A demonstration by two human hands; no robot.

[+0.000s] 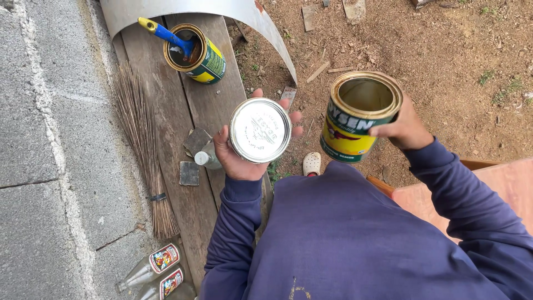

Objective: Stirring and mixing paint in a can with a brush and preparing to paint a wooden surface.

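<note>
— Two things are in the hands, seen from the head camera. The left hand [240, 151] is cupped under a round metal lid [260, 130], fingers curled round its rim so the flat face turns up toward the camera. The right hand [403, 129] is closed round the side of an open tin can [355, 118], gripping the yellow and green label from the right.

— Why is the can tipped like that?

— My guess is that the tilt lets the person look inside; the mouth leans toward the camera and the inner wall shows. Lid and can are apart, with bare dirt ground [444, 61] showing between them.

— What lies under the hands?

— A weathered wooden plank [183, 139] runs along a grey concrete block wall [50, 139]. On its far end stands a second open can [195, 54] with a blue-handled brush [166, 34] propped inside, handle leaning out to the left. A stick broom [141, 150] lies along the plank's left edge, against the wall. Two dark square pieces [191, 158] and a small capped bottle [204, 159] sit just beside the left wrist.

— Any room to move?

— Plenty to the right over the ground. To the left the plank is narrow and crowded. A curved metal sheet [233, 14] arches over its far end, and two labelled glass bottles [158, 269] lie at the near end. A pale shoe [311, 164] shows below, and a reddish wooden board [499, 183] sits under the right arm.
</note>
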